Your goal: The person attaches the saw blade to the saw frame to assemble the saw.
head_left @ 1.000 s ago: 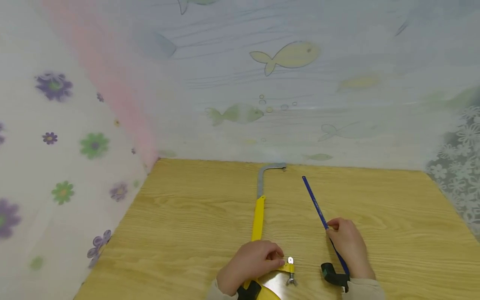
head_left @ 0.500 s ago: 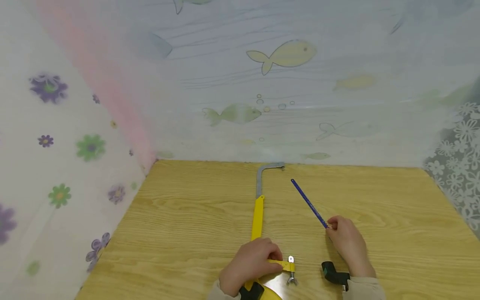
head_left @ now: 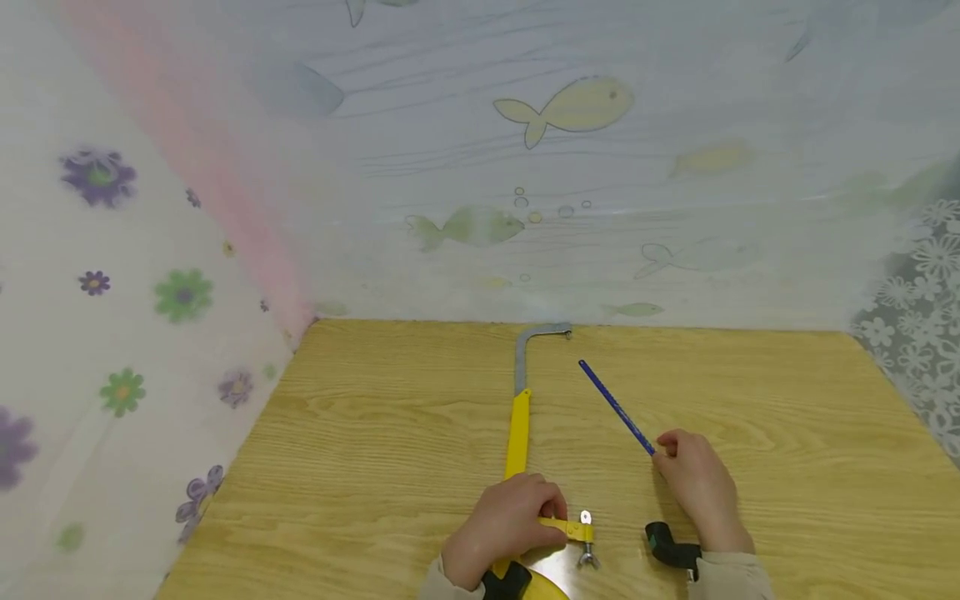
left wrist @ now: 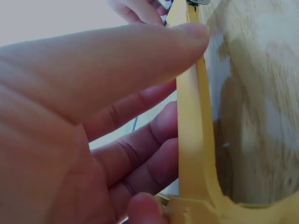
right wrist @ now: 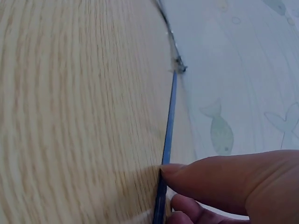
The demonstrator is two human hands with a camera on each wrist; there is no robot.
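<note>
A hacksaw frame with a yellow body (head_left: pixel 517 433) and grey bent front arm (head_left: pixel 520 362) lies on the wooden table. My left hand (head_left: pixel 506 521) grips its yellow part near the handle; in the left wrist view the thumb and fingers of that hand (left wrist: pixel 117 84) are round the yellow bar (left wrist: pixel 191 135). A wing nut (head_left: pixel 588 557) hangs from the short yellow arm beside the fingers. On the right, my right hand (head_left: pixel 697 483) pinches a thin blue blade (head_left: pixel 617 408), its far end pointing up and left. The right wrist view shows the thumb (right wrist: pixel 210 182) pressed to the blade (right wrist: pixel 169 130).
The wooden table (head_left: pixel 375 433) meets a fish-patterned wall (head_left: pixel 420 275) along its back edge. A flower-patterned wall (head_left: pixel 150 333) borders the left side, and a grey surface with white flowers (head_left: pixel 918 308) is at the right. Black wrist devices are worn at both wrists.
The blade's far end has swung left toward the hacksaw's front, and its near part no longer shows below my right hand. My left hand keeps its grip, with more of the short yellow arm showing.
</note>
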